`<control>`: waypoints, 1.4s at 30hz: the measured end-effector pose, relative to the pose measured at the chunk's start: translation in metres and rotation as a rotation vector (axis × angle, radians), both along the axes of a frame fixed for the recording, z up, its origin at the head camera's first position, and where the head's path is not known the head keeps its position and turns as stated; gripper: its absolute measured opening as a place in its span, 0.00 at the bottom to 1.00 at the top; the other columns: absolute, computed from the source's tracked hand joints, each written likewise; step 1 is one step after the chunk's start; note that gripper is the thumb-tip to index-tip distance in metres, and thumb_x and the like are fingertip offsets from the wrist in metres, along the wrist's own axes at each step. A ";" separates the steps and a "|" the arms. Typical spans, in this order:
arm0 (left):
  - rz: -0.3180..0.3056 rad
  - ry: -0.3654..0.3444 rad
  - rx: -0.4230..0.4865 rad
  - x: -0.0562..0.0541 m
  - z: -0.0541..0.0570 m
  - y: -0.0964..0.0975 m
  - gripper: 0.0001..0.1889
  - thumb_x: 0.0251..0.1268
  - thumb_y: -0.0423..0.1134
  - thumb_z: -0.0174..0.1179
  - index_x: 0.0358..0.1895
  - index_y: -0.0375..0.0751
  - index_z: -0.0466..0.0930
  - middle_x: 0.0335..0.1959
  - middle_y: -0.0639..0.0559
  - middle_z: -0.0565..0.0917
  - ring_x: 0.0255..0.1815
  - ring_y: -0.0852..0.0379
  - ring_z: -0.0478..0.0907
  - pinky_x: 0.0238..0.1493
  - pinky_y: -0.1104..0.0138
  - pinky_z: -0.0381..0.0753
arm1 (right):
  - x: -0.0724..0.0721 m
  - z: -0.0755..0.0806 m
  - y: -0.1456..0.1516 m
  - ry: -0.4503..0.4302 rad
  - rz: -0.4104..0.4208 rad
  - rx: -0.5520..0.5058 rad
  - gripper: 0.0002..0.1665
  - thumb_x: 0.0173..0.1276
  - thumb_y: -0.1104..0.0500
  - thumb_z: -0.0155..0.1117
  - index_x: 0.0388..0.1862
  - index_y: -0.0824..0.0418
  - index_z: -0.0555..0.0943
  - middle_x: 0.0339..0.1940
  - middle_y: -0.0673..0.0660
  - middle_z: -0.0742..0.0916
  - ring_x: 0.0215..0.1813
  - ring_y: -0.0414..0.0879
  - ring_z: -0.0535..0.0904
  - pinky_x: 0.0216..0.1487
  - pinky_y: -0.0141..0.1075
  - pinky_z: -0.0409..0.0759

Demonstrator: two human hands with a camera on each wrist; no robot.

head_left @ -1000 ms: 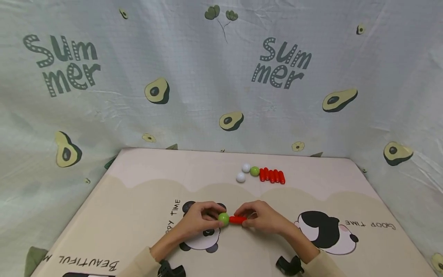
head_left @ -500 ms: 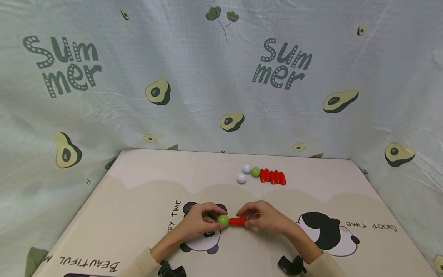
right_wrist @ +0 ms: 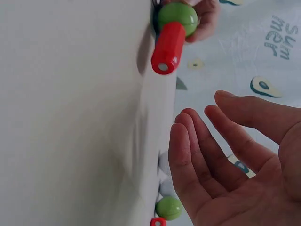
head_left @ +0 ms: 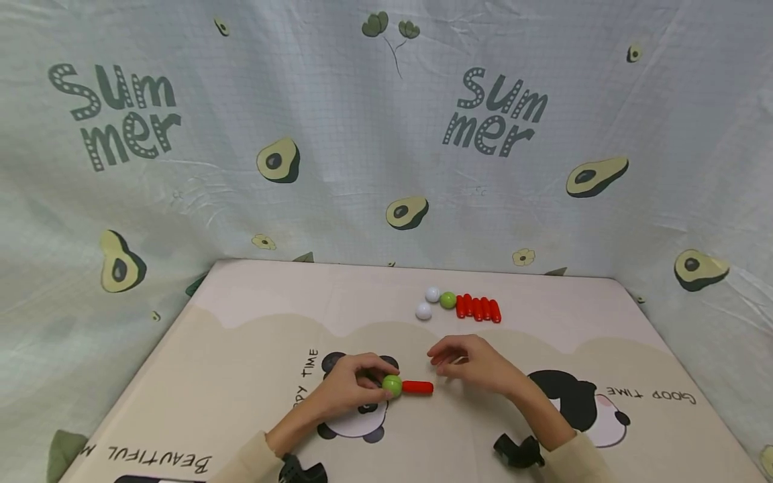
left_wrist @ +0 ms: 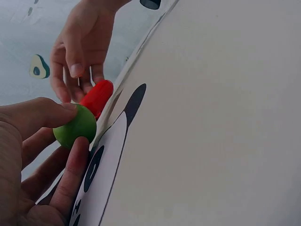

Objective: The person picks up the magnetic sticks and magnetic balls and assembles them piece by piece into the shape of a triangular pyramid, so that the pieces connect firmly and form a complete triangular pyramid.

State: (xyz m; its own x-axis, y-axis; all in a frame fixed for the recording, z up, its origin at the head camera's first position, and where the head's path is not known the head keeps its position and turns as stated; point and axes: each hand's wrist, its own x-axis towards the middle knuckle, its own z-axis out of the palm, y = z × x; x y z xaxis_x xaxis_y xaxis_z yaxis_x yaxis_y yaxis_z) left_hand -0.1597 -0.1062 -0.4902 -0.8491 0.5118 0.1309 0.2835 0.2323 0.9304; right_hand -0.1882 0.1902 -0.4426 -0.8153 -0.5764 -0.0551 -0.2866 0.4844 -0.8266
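My left hand (head_left: 353, 384) pinches a green ball (head_left: 392, 385) between thumb and fingertips, over the panda print. A short red stick (head_left: 418, 387) extends rightward from the ball, its near end right against it. In the right wrist view the free end of this red stick (right_wrist: 168, 47) shows a small grey round spot. My right hand (head_left: 474, 362) is off to the right of the stick, holding nothing, with fingers relaxed and slightly bent. The left wrist view has the green ball (left_wrist: 75, 127) between my thumb and a finger.
Farther back lie two white balls (head_left: 423, 310), another green ball (head_left: 448, 300) and a row of several red sticks (head_left: 478, 308). The printed table (head_left: 241, 376) meets a hanging cloth (head_left: 338, 134) with avocado prints at its back edge.
My right hand has let go of the red stick and moved back and to the right. My left hand still holds the green ball, with the stick beside it.
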 end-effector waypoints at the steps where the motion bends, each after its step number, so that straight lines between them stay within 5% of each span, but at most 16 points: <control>1: -0.001 0.000 0.000 0.000 0.000 0.000 0.17 0.59 0.36 0.73 0.53 0.42 0.88 0.48 0.46 0.88 0.45 0.63 0.82 0.47 0.72 0.85 | -0.002 0.002 0.001 0.007 -0.017 0.005 0.15 0.71 0.62 0.67 0.55 0.64 0.85 0.47 0.59 0.90 0.46 0.44 0.84 0.50 0.27 0.82; 16: -0.009 -0.004 0.001 0.000 0.001 -0.002 0.17 0.59 0.37 0.73 0.53 0.43 0.88 0.48 0.46 0.88 0.45 0.65 0.82 0.47 0.72 0.85 | -0.054 0.025 0.005 0.160 -0.243 0.114 0.17 0.70 0.63 0.66 0.56 0.65 0.84 0.50 0.62 0.89 0.48 0.49 0.83 0.46 0.35 0.83; 24: -0.009 -0.005 -0.004 -0.001 -0.003 -0.002 0.17 0.60 0.37 0.74 0.53 0.43 0.88 0.48 0.47 0.88 0.45 0.64 0.82 0.47 0.72 0.85 | -0.083 0.030 0.004 0.115 -0.354 0.173 0.23 0.71 0.59 0.68 0.63 0.65 0.81 0.62 0.65 0.85 0.53 0.56 0.84 0.43 0.35 0.84; 35: -0.022 -0.020 -0.004 0.001 0.000 -0.003 0.17 0.61 0.38 0.73 0.54 0.43 0.88 0.49 0.46 0.88 0.45 0.64 0.82 0.47 0.73 0.84 | -0.106 0.025 -0.001 0.070 -0.348 0.290 0.27 0.69 0.55 0.69 0.65 0.64 0.80 0.65 0.65 0.83 0.60 0.58 0.80 0.60 0.50 0.79; 42: -0.028 -0.020 0.000 0.001 0.001 -0.003 0.17 0.61 0.38 0.72 0.54 0.42 0.88 0.50 0.46 0.88 0.44 0.64 0.82 0.46 0.73 0.84 | -0.112 0.020 -0.006 0.058 -0.356 0.301 0.24 0.69 0.59 0.67 0.62 0.65 0.81 0.61 0.65 0.85 0.42 0.48 0.83 0.44 0.38 0.80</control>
State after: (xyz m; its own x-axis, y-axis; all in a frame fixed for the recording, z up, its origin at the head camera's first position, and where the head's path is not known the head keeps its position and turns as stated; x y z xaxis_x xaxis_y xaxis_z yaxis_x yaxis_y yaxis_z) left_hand -0.1586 -0.1096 -0.4888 -0.8370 0.5352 0.1143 0.2713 0.2242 0.9360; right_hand -0.3000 0.1846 -0.4228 -0.9660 -0.2261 -0.1250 -0.1012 0.7764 -0.6220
